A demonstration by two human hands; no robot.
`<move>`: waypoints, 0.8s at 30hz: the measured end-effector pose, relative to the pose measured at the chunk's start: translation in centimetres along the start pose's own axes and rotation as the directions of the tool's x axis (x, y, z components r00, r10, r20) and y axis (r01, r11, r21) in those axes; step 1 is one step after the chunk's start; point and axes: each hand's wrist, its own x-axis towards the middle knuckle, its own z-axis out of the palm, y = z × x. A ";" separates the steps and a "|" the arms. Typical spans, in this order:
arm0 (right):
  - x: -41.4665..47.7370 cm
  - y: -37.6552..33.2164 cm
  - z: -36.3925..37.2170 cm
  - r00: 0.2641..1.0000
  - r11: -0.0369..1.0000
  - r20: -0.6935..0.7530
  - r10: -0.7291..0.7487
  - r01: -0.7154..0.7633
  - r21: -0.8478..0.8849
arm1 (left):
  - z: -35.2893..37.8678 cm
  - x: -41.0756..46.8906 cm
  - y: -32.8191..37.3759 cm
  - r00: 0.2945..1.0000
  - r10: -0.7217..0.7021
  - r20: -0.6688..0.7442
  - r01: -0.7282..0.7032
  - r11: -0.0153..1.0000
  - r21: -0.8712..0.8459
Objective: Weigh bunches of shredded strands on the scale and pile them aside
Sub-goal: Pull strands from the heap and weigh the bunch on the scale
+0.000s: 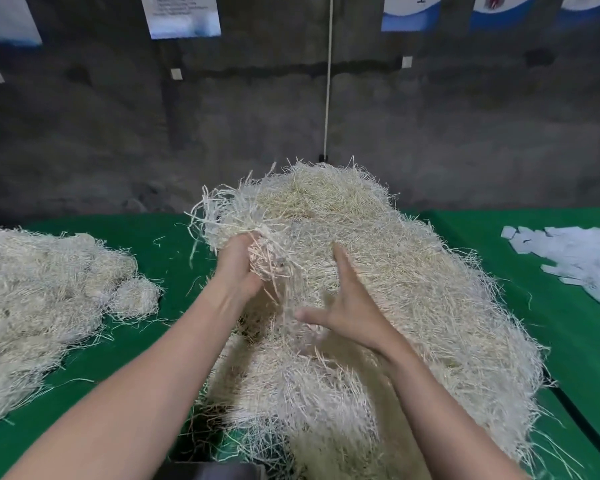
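Note:
A big heap of pale shredded strands (413, 289) fills the middle of the green table (174, 237). My left hand (238, 268) grips a bunch of strands (236, 216) lifted off the heap's left side, loose ends trailing down. My right hand (343, 306) is spread with straight fingers just above the heap, right of the bunch, thumb pointing left. A second, lower pile of strands (42, 299) lies at the table's left. No scale shows in this view.
A spread of white paper slips (575, 258) lies at the right on the green cloth. A dark grey wall (465, 116) with posters and a white cord (328, 81) stands behind the table. A dark object (208, 471) sits at the bottom edge.

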 end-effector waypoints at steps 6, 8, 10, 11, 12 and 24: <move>1.4 -1.1 2.2 0.974 0.977 0.079 0.211 -0.213 0.017 | -0.8 -2.1 0.0 0.876 -0.171 0.452 -0.021 0.921 0.388; 1.4 -0.2 1.5 0.951 0.950 0.125 0.284 -0.297 0.099 | -2.2 -2.2 -0.8 0.875 -0.302 0.377 -0.202 0.480 0.854; 1.0 -0.1 1.3 0.936 0.906 0.122 0.332 -0.352 0.235 | -3.2 -1.2 -2.7 0.868 -0.366 0.335 -0.327 0.085 0.941; 0.8 -0.5 1.3 0.946 0.913 0.093 0.309 -0.323 0.250 | -3.3 -1.0 -3.6 0.875 -0.342 0.343 -0.373 -0.026 0.927; 0.8 -0.3 1.6 0.961 0.921 0.037 0.274 -0.273 0.277 | -3.3 -0.9 -4.2 0.893 -0.275 0.357 -0.401 -0.123 0.908; -2.2 10.6 6.2 0.993 0.777 0.011 0.114 -0.082 -0.624 | -4.5 1.1 -2.1 0.972 -0.147 0.182 0.145 0.989 0.024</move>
